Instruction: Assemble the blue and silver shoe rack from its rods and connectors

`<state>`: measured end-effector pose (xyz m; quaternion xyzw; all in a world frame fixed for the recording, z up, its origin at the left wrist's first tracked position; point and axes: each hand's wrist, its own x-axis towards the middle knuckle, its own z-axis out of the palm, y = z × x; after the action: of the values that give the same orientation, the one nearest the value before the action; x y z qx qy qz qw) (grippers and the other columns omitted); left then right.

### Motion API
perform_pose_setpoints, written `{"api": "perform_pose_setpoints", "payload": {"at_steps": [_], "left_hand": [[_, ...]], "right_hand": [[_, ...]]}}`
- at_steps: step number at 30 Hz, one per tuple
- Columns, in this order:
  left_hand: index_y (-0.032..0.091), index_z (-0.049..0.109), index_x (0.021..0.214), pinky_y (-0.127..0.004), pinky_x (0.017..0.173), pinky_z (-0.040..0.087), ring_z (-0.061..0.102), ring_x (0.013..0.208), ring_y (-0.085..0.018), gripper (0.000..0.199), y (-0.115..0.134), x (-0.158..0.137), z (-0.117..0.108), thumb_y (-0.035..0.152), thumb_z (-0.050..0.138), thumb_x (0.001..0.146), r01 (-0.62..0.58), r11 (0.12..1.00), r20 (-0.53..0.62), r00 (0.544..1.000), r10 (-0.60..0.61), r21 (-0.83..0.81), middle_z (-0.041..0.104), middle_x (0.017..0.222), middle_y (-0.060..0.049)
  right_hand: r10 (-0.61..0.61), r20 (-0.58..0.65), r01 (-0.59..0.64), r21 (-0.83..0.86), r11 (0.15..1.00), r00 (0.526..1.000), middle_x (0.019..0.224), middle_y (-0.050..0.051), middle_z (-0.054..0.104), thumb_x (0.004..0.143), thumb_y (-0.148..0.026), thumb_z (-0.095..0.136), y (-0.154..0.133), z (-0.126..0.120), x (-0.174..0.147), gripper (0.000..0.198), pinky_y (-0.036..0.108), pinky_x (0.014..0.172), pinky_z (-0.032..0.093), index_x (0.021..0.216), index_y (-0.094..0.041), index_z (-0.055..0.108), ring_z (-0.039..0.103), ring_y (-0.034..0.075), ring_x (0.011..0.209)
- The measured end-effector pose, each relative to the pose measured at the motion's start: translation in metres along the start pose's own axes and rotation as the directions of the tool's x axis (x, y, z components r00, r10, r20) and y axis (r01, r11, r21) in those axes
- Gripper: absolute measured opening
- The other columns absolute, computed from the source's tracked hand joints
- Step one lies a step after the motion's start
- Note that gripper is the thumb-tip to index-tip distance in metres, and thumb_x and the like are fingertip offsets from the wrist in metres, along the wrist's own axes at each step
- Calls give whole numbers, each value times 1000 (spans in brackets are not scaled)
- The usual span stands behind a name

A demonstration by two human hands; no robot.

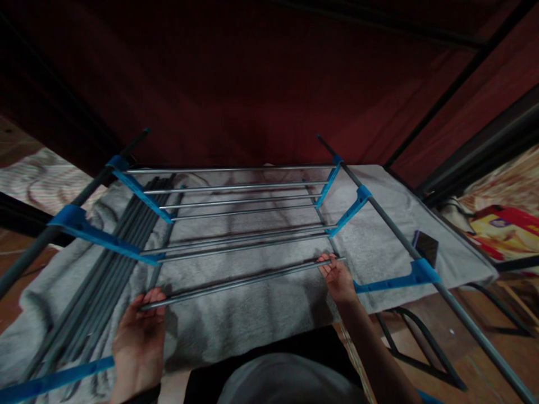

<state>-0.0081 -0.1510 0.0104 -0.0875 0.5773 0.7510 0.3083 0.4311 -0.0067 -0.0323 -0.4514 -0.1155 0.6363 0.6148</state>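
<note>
My left hand (142, 336) and my right hand (338, 280) grip a thin grey metal rod (242, 284) near its two ends. The rod lies crosswise over the grey blanket, its left end a little lower in view. Beyond it stands a partly built rack of blue plastic brackets and grey tubes. Several metal rods (240, 203) span between its left bracket (107, 238) and right-hand brackets (348, 213). Close to my right hand is another blue bracket (391, 281) on the long right tube (387, 217). A further blue bracket (59, 377) shows beside my left wrist.
A bundle of loose grey tubes (99, 292) lies on the blanket (261, 320) at the left. At the right are a dark phone-like object (426, 247), a black metal chair or stool frame (421, 342) and a red and yellow package (505, 230). A dark red fabric wall (236, 90) rises behind.
</note>
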Motion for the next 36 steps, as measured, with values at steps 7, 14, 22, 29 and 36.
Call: {"api": "perform_pose_setpoints", "payload": {"at_steps": [7,14,22,29,36], "left_hand": [[18,61,84,-26,89,57,66,104,-14,19,-6,-14,9,21,46,94,30,992,-10,999,-31,-119,70,100,-5],[17,63,89,-25,91,57,67,100,-13,14,-19,-12,18,15,49,88,76,994,51,996,-72,-80,68,101,-6],[20,56,93,-33,92,57,70,97,-16,17,-26,-26,25,29,42,98,48,993,11,999,-47,-104,69,97,-7],[20,48,95,-36,94,56,71,93,-16,12,-38,-18,18,18,55,86,-192,981,77,979,190,18,68,93,-4],[24,45,105,-35,86,57,69,73,-13,16,-34,-26,27,17,52,93,-290,957,6,957,290,14,65,76,3]], "right_hand": [[23,-71,-26,-43,999,997,84,-1,76,78,-21,68,6,-9,5,6,30,76,62,81,-25,64,73,15,79],[24,-37,-29,-120,992,999,90,0,76,78,-25,68,8,-15,8,6,35,84,60,83,-26,64,73,18,87],[20,-49,-25,-94,995,999,87,-1,76,74,-25,75,8,-11,2,14,32,84,59,84,-24,64,73,16,84],[5,-88,-11,-61,998,996,85,0,76,74,-25,78,7,-7,-1,17,29,79,59,79,-22,62,73,15,80],[-47,-90,41,-61,997,995,83,-1,76,75,-29,77,9,-7,-2,22,32,80,60,88,-24,61,74,16,81]]}}
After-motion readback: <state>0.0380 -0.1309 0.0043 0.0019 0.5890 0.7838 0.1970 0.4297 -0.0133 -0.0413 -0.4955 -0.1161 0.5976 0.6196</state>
